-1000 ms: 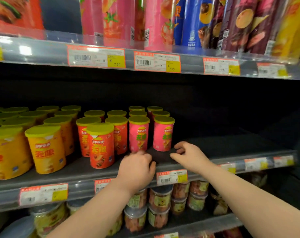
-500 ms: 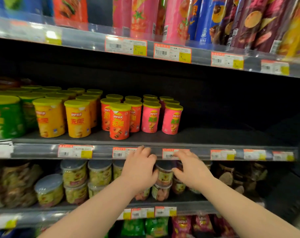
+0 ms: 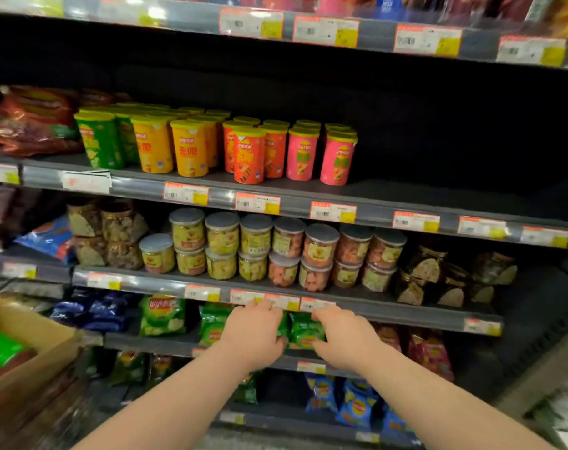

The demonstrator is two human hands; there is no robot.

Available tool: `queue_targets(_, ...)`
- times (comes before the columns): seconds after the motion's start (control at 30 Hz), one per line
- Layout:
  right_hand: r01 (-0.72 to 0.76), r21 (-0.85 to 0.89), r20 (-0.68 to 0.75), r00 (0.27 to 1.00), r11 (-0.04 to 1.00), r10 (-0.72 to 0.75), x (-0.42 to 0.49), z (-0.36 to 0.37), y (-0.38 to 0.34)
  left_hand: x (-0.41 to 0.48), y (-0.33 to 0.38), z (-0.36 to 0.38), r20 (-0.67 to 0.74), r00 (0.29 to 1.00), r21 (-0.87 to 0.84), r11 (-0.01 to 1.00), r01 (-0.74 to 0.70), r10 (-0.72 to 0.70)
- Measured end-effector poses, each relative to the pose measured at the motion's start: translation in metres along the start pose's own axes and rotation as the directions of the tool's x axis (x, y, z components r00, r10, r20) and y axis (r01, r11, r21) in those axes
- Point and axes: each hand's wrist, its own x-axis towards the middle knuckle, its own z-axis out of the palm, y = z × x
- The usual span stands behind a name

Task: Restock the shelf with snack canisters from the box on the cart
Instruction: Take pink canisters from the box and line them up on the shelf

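Short snack canisters with yellow lids stand in rows on the dark shelf (image 3: pixel 438 198): green (image 3: pixel 100 142), yellow (image 3: pixel 190 151), red (image 3: pixel 249 157) and pink (image 3: pixel 338 160). To the right of the pink ones the shelf is bare. My left hand (image 3: pixel 253 332) and my right hand (image 3: pixel 344 336) hang side by side well below that shelf, in front of green chip bags. Both hold nothing, fingers loosely curled. A cardboard box (image 3: pixel 32 352) with green packs inside shows at the lower left.
Clear jars with grey lids (image 3: pixel 289 251) fill the shelf below the canisters. Chip bags (image 3: pixel 162 315) lie on the lower shelves. Tall canisters line the top shelf (image 3: pixel 328 30). Red bags (image 3: pixel 29 121) sit left of the green canisters.
Both hands have dropped from the canister shelf's edge to well below it, empty. The view has pulled back and swung left, bringing the cardboard box into sight.
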Motion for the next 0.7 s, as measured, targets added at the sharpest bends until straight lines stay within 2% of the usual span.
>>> queue_targets(0.37,0.226,-0.044,0.172,0.961,0.973,-0.216,-0.042,0.056,-0.072,-0.113,-0.022,0.046,0.15,0.962,0.048,0.974,0.223,-0.228)
queue_targets(0.7,0.371,-0.084,0.266,0.903,0.925,-0.338,-0.039,0.082,-0.159,-0.193,-0.079,0.074,0.229,0.895,-0.02,0.918,0.397,-0.382)
